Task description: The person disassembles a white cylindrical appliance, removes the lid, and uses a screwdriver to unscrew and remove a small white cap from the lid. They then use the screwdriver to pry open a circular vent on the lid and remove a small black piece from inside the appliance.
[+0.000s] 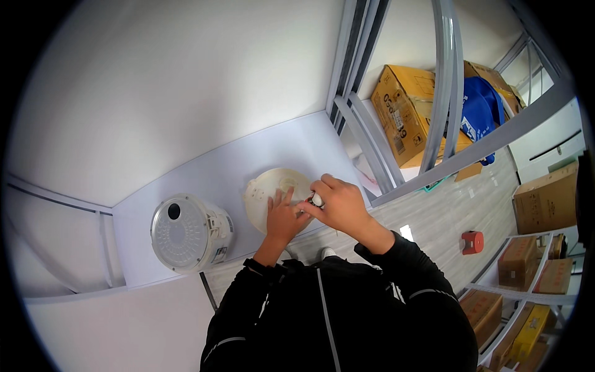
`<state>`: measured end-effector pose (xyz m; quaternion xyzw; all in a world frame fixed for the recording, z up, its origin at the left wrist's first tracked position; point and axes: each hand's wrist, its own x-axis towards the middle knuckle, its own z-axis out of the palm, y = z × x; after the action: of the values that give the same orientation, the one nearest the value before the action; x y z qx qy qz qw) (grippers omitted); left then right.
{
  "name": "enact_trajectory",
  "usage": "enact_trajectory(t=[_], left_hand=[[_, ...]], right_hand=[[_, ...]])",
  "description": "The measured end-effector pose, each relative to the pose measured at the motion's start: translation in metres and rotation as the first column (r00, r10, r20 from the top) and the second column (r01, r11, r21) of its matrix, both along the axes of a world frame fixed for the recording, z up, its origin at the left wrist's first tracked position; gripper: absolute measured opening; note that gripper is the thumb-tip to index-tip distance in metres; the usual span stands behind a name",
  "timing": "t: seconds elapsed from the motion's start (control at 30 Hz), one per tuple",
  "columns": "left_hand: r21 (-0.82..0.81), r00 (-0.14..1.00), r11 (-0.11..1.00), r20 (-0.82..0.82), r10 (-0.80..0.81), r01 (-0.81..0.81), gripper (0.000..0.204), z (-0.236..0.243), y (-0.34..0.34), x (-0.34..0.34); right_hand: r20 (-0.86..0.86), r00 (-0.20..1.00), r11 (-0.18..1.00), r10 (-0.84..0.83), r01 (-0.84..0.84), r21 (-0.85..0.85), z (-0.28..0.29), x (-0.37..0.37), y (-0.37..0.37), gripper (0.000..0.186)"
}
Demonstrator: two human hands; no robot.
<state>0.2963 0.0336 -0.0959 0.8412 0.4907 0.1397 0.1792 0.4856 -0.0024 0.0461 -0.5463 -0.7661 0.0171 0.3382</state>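
A round cream-white part (255,201), like a disc or shallow lid, lies on the pale worktop in front of me. My left hand (284,218) rests on it with fingers spread, its thumb side close to my right hand. My right hand (341,204) is closed around a small handled thing (317,199), white with a bit of red and dark, held over the disc's right side; its exact kind is mostly hidden by my fingers. Left of the disc, a white rice-cooker-like appliance (185,232) shows a round dotted face with a black round spot.
The worktop (142,192) meets a white wall behind. Grey metal frame bars (372,149) rise at the right. Beyond them are a cardboard box (406,111) and a blue bag (482,108). A red stool (472,242) stands on the floor near shelves of boxes (517,261).
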Motion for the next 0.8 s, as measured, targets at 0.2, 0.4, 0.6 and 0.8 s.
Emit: enact_trajectory(t=[0.2, 0.4, 0.6, 0.8], left_hand=[[-0.011, 1.0, 1.0, 0.011, 0.015, -0.015, 0.041, -0.001, -0.001, 0.002], [-0.025, 0.999, 0.999, 0.036, 0.028, -0.027, 0.047, 0.006, -0.005, 0.003], [-0.001, 0.997, 1.0, 0.076, -0.015, 0.015, 0.042, 0.005, -0.003, -0.001], [0.016, 0.997, 0.999, 0.062, -0.044, 0.043, 0.038, 0.004, 0.0, -0.003]], right_hand=[[0.058, 0.998, 1.0, 0.001, 0.0, -0.019, -0.002, -0.006, 0.004, 0.036], [0.049, 0.998, 1.0, 0.028, -0.029, 0.004, 0.0, -0.008, 0.006, 0.033], [0.079, 0.997, 1.0, -0.021, 0.022, -0.017, 0.005, -0.011, 0.006, 0.036], [0.234, 0.969, 0.884, -0.079, 0.177, -0.433, 0.022, -0.008, 0.005, 0.034]])
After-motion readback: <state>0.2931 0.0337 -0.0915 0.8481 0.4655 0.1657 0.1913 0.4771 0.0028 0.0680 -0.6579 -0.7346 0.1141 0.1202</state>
